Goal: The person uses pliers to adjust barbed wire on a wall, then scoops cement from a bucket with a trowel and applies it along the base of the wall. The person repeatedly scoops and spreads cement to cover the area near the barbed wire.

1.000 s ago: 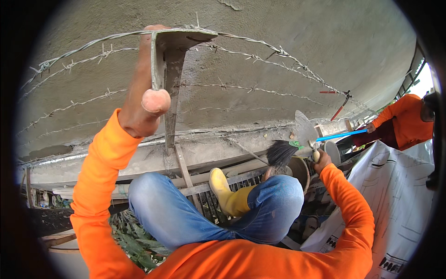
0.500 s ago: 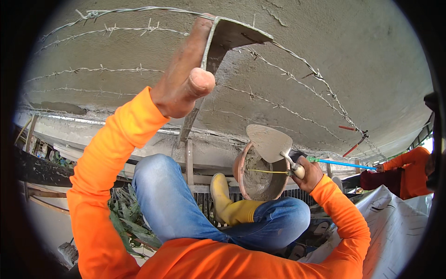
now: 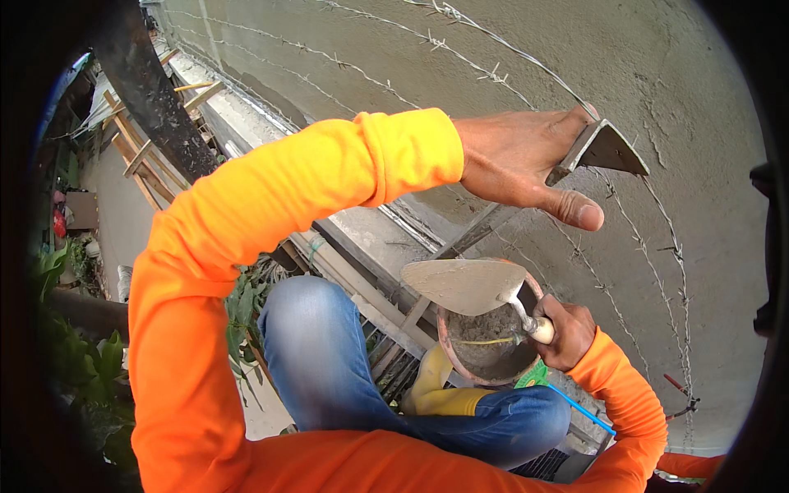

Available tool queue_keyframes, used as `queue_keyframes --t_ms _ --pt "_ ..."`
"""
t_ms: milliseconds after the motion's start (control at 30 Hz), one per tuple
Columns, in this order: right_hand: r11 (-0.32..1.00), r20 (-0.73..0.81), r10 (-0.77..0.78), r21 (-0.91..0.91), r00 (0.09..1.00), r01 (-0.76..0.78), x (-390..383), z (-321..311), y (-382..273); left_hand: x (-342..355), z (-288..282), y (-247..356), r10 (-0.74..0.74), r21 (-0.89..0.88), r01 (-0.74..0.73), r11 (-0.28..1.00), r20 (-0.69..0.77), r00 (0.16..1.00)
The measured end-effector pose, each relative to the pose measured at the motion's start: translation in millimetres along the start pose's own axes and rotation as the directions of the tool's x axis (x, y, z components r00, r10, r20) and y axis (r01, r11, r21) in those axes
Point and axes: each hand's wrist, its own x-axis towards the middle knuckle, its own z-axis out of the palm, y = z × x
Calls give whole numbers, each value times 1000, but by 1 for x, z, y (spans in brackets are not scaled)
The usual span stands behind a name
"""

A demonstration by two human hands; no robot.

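My left hand (image 3: 522, 160) grips the upper part of a grey angled metal post (image 3: 616, 148), with its thumb apart and some fingertips hidden behind the metal. Strands of barbed wire (image 3: 555, 78) run to the post along a rough grey cement wall (image 3: 690, 107). My right hand (image 3: 567, 337) is closed on the handle of a trowel (image 3: 460, 283), its broad blade smeared grey. Just beneath the blade is a round bucket (image 3: 493, 361) holding grey mortar, with a thin yellow strip across it.
Below are my bent legs, yellow boot (image 3: 436, 378), pipes (image 3: 329, 271) and metal slats. A dark beam (image 3: 148, 90), timber pieces (image 3: 131, 140) and plants (image 3: 99, 370) lie left. A blue pole (image 3: 583, 411), red-handled tool (image 3: 682, 398) and co-worker's orange sleeve (image 3: 690, 464) are lower right.
The view has swung leftward, showing more beam and timber and less of the co-worker. My left hand stays at the post; the trowel has moved from beside a black brush to over the bucket.
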Motion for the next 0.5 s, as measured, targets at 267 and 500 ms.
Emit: queue_keyframes --t_ms 267,500 --pt "976 49 -61 211 997 49 61 15 -16 -3 0 14 -154 29 153 988 13 988" --pt "914 -6 -145 381 989 136 118 43 -42 1 -11 29 -261 139 249 958 69 963"
